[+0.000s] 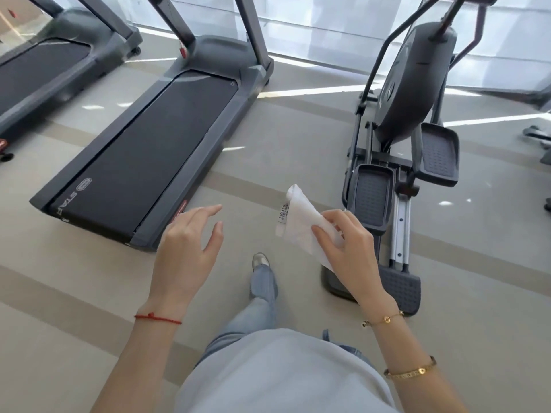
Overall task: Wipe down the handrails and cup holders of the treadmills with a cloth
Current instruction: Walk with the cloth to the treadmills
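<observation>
- Right hand (343, 245) pinches a white cloth (301, 222) between thumb and fingers; the cloth sticks up to the left, with a small printed tag on its left edge.
- Left hand (185, 248) holds nothing, fingers spread and loosely bent, held over the floor (283, 162).
- Nearest treadmill (155, 150) lies left of the hands, belt end near; a second treadmill (44, 70) sits far left.
- Elliptical machine (402, 138) stands right, just beyond the cloth hand.
- Handrails and cup holders out of view.
</observation>
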Demonstrator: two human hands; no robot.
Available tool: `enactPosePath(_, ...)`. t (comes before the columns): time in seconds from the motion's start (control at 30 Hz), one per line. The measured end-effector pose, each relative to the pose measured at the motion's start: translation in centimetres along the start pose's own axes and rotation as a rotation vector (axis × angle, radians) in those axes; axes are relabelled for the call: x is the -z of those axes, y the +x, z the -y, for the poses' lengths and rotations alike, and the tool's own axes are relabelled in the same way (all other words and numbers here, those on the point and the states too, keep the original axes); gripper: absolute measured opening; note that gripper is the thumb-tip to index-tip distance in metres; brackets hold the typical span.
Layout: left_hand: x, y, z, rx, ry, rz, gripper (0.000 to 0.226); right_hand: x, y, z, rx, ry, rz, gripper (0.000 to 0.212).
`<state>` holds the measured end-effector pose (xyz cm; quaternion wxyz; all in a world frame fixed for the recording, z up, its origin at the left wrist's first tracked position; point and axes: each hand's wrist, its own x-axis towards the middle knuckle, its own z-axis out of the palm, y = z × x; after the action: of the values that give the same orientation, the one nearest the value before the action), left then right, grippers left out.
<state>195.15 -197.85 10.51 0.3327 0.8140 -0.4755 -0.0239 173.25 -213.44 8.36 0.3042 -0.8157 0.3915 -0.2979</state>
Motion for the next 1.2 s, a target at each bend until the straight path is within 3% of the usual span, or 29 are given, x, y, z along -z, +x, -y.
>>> enactPosePath(0.67, -11.5, 42.7, 1.8, 0.058, 0.024, -0.020, 0.028, -4.7, 44.3, -8.5, 0.005, -0.005, 0.033, 0.016)
enactPosePath(0.97, -17.8, 59.6, 2.0, 0.183, 0.053, -0.154, 0.027, -7.8, 66.0, -13.9, 0.131, 0.047, 0.179, 0.015)
enactPosePath(1.2, -19.6, 69.7, 2.1, 0.302, 0.137, -0.288, 0.030, -10.1, 81.6, -14.5, 0.296, 0.069, 0.264, 0.013)
